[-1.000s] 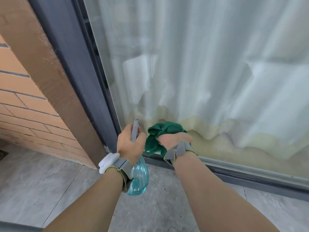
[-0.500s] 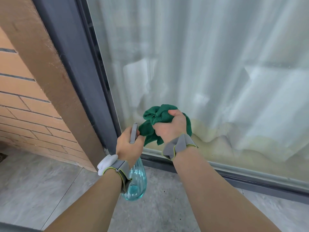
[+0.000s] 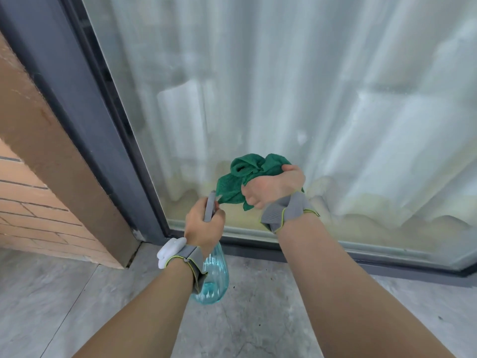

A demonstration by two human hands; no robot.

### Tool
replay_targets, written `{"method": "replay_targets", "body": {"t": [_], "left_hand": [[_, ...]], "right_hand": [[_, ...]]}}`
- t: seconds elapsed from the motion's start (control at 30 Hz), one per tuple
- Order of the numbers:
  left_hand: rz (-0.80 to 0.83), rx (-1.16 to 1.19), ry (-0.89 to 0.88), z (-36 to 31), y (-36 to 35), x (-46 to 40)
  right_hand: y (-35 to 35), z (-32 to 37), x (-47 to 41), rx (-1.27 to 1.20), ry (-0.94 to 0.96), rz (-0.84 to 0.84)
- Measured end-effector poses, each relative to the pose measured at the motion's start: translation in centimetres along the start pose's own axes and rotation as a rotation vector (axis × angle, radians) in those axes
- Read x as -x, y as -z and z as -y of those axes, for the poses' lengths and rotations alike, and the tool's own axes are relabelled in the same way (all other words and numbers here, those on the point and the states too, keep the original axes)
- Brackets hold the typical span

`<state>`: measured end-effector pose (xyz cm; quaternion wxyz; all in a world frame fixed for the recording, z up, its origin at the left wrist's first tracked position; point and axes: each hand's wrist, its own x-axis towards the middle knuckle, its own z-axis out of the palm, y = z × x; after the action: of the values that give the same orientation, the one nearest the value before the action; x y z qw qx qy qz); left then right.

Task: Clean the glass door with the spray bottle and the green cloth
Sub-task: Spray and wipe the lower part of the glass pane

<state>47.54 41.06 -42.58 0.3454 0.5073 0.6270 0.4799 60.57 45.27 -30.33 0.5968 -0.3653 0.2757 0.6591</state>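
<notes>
The glass door (image 3: pixel 296 86) fills the upper right, with a pale curtain behind it. My right hand (image 3: pixel 271 188) grips the bunched green cloth (image 3: pixel 247 174) low on the pane, near its bottom left corner. My left hand (image 3: pixel 204 223) holds the spray bottle (image 3: pixel 214 277) by its grey head, just left of and below the cloth. The bottle's clear blue body hangs under my wrist, partly hidden by it. Whether the cloth touches the glass is unclear.
A dark grey door frame (image 3: pixel 85 104) runs diagonally down the left of the pane. Left of it stands a tan and brick wall (image 3: pixel 33 192). The door's bottom rail (image 3: pixel 361 259) meets a grey tiled floor (image 3: pixel 64 293).
My right hand has lifted the green cloth from the bottom rail up onto the lower pane and slightly rightward. My left hand with the bottle has stayed about where it was.
</notes>
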Motion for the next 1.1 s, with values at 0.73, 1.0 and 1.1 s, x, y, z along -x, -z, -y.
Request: {"method": "replay_targets", "body": {"t": [0.73, 1.0, 1.1], "left_hand": [[-0.296, 0.001, 0.03, -1.7, 4.7, -2.4], [-0.254, -0.127, 0.06, 0.1, 3.9, -1.6], [-0.139, -0.11, 0.048, -0.3, 0.9, 0.2]], "right_hand": [[4.1, -7.0, -6.2, 0.42, -0.072, 0.362], [1.9, -1.7, -3.6, 0.087, 0.091, 0.36], [2.5, 2.1, -2.7, -0.04, 0.29, 0.291]]}}
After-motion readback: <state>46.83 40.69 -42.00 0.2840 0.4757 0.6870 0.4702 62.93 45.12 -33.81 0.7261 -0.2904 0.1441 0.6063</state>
